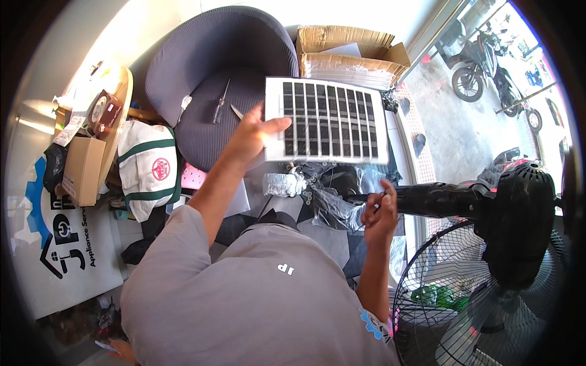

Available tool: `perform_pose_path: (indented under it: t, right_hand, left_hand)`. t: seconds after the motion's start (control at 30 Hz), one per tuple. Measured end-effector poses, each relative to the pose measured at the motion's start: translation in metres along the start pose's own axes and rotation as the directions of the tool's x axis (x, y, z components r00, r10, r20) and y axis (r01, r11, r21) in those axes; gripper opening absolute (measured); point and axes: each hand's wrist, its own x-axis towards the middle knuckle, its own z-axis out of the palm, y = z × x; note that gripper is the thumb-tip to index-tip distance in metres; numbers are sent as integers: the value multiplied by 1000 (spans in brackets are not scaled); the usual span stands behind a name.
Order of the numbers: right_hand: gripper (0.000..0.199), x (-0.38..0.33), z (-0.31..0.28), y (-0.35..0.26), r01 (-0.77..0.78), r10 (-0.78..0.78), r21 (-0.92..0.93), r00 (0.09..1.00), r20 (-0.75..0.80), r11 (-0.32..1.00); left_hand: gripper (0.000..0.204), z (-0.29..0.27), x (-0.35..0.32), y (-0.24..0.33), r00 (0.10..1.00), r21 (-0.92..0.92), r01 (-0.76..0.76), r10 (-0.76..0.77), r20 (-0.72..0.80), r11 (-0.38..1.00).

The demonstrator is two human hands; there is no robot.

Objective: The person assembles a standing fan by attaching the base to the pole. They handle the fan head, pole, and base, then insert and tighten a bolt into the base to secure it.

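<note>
A small white-framed solar panel [329, 119] with dark cells is held up in front of the chair. My left hand [259, 131] grips its left edge, thumb over the face and fingers behind. My right hand [379, 216] is raised lower on the right, apart from the panel and by the end of a standing fan's black neck [439, 200]. Its fingers are curled; a thin dark piece shows beside them, but what they hold is not clear. Beneath the panel lie a foil-wrapped bundle [282, 185] and black plastic bags [332, 207].
A grey tub chair [220, 55] carries a screwdriver [221, 104]. Behind stands an open cardboard box [351, 61]. A cream-and-green bag [146, 165] and a small carton [83, 171] are left. The fan's wire cage [427, 274] fills the lower right. Another person's hand [124, 352] shows lower left.
</note>
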Motion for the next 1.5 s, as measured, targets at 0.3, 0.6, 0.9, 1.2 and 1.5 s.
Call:
perform_pose_path:
  t: [0.3, 0.6, 0.9, 1.2, 1.5]
  right_hand:
    - [37, -79, -54, 59, -343, 344, 22, 937, -66, 939]
    - [36, -113, -71, 61, -333, 333, 47, 902, -275, 942]
    - [34, -106, -93, 74, -257, 227, -74, 932, -283, 964]
    - [21, -39, -60, 68, -58, 3, -523, 994, -106, 851]
    - [49, -32, -44, 68, -219, 233, -243, 972, 31, 945]
  left_hand:
    - [25, 67, 224, -79, 953, -479, -32, -117, -278, 877]
    - [24, 86, 370, -125, 784, -579, -199, -226, -578, 791]
    - [36, 44, 346, -143, 835, -320, 181, -317, -450, 930]
    - [61, 29, 0, -240, 509, 575, 5, -497, 703, 818]
    - [33, -38, 20, -164, 888, 808, -151, -281, 364, 569]
